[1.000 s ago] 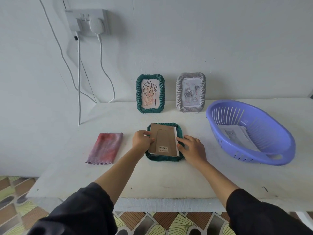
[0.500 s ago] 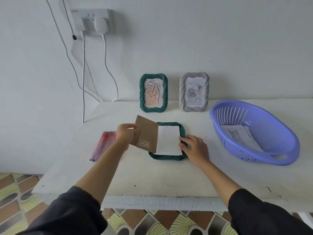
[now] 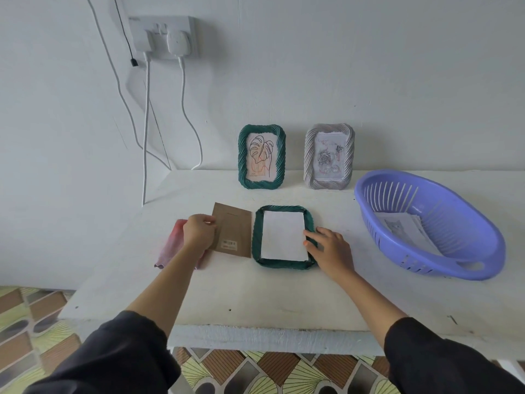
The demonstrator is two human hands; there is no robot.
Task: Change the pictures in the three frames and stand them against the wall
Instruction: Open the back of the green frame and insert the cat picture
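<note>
Head view: my left grip (image 3: 199,233) has pulled the backing (image 3: 233,228) off and pinches it left of centre. The frame (image 3: 284,264) lies face down at centre with its picture (image 3: 284,236) exposed. My right grip (image 3: 332,251), fingers loose, steadies the frame's edge. I judge the picture swap is next.

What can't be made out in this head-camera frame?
- White sheet in the lying green frame: only a blank side shows; any print faces down.
- Pink cloth: largely covered by the left hand and forearm.
- Papers in the purple basket: print too small to read.
- Label on the brown backing board: text too small.
</note>
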